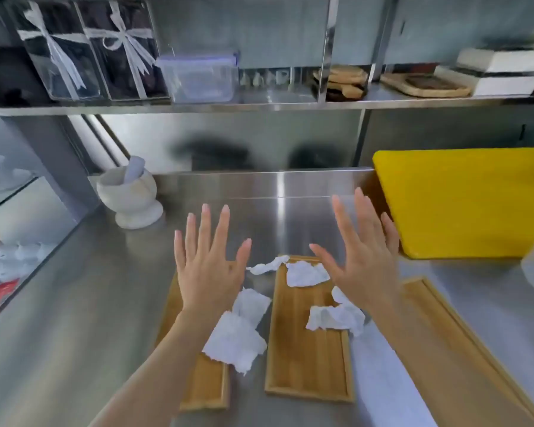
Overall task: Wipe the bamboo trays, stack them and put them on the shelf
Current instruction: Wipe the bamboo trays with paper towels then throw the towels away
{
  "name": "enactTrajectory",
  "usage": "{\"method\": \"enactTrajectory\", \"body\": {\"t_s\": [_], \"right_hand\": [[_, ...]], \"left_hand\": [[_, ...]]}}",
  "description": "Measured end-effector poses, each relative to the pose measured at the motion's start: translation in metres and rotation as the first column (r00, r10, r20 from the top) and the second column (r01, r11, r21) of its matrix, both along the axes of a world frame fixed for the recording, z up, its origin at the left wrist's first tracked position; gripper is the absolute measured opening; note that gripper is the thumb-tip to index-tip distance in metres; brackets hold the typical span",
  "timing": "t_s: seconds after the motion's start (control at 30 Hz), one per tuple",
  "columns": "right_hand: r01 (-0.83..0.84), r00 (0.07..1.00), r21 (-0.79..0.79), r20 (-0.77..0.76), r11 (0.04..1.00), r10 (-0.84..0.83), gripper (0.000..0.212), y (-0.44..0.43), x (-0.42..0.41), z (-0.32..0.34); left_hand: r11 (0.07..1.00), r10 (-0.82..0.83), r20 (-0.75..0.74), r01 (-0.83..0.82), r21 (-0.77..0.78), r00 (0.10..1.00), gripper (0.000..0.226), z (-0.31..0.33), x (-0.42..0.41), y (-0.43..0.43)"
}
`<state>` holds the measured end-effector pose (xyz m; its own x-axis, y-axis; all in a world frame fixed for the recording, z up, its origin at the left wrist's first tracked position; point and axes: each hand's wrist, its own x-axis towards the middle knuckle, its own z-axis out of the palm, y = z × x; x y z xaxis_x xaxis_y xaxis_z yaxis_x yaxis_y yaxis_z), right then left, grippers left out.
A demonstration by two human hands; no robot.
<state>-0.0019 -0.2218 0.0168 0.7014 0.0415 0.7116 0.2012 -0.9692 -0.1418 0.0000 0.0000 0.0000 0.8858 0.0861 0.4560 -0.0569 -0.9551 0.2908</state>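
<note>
Left hand (210,269) & right hand (363,266) up, fingers spread, holding nothing. 3 bamboo trays (309,343) flat on the counter (74,318) w/ paper bits (233,340) on top. Stack now & paper could get stuck between them

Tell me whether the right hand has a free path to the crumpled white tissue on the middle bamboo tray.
Probably yes: the right hand hovers open and empty above the crumpled white tissue on the middle bamboo tray, nothing between.
</note>
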Motion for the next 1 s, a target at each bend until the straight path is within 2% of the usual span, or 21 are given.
{"method": "enactTrajectory", "body": {"t_s": [0.03,0.1,0.17,0.27,0.47,0.53,0.63,0.7,0.8,0.83,0.87,0.93,1.0], "right_hand": [[-0.009,0.996,-0.004,-0.088,1.0,0.009,0.065,0.001,-0.005,-0.01],[0.001,0.997,-0.023,-0.073,1.0,-0.003,0.063,0.001,-0.015,-0.026],[0.018,0.974,-0.107,-0.221,0.994,-0.041,0.064,0.002,-0.024,-0.076],[0.044,0.918,-0.148,-0.384,0.988,-0.098,0.064,-0.001,-0.039,-0.098],[0.041,0.75,-0.209,-0.64,0.977,-0.168,0.06,-0.004,-0.052,-0.129],[0.032,0.741,-0.186,-0.655,0.982,-0.148,0.052,-0.004,-0.056,-0.134],[0.064,0.781,-0.146,-0.609,0.987,-0.141,0.014,-0.001,-0.057,-0.135],[0.087,0.794,-0.127,-0.591,0.988,-0.146,0.017,0.001,-0.056,-0.137],[0.101,0.799,-0.096,-0.585,0.99,-0.138,0.02,0.003,-0.056,-0.134],[0.104,0.806,-0.085,-0.577,0.991,-0.134,0.021,0.003,-0.055,-0.134],[0.103,0.81,-0.076,-0.572,0.992,-0.128,0.021,0.004,-0.056,-0.131],[0.101,0.84,-0.059,-0.53,0.993,-0.116,0.021,0.005,-0.057,-0.127],[0.106,0.876,-0.007,-0.473,0.994,-0.097,0.013,0.007,-0.057,-0.122]], "left_hand": [[1.0,-0.006,-0.087,0.004,-0.018,0.996,0.065,-0.01,-0.007,-0.002],[0.999,0.007,-0.098,-0.004,0.037,0.995,0.067,-0.028,-0.017,-0.002],[0.997,-0.018,-0.272,0.039,0.071,0.962,0.076,-0.076,-0.034,0.002],[0.995,-0.007,-0.305,0.037,0.092,0.952,0.08,-0.099,-0.046,0.01],[0.984,-0.081,-0.417,0.14,0.114,0.905,0.066,-0.132,-0.064,0.018],[0.979,-0.118,-0.423,0.177,0.103,0.899,0.062,-0.137,-0.067,0.021],[0.963,-0.182,-0.368,0.241,0.12,0.912,0.052,-0.138,-0.068,0.022],[0.965,-0.219,-0.294,0.251,0.074,0.93,0.039,-0.141,-0.068,0.023],[0.968,-0.244,-0.162,0.251,0.025,0.956,0.043,-0.141,-0.067,0.02],[0.965,-0.252,-0.122,0.258,0.035,0.96,0.032,-0.142,-0.066,0.021],[0.962,-0.257,-0.096,0.264,0.063,0.961,0.011,-0.143,-0.064,0.021],[0.975,-0.219,-0.121,0.223,0.024,0.968,0.021,-0.143,-0.064,0.018],[0.972,-0.228,-0.079,0.221,-0.083,0.97,0.017,-0.141,-0.065,0.021]]}}
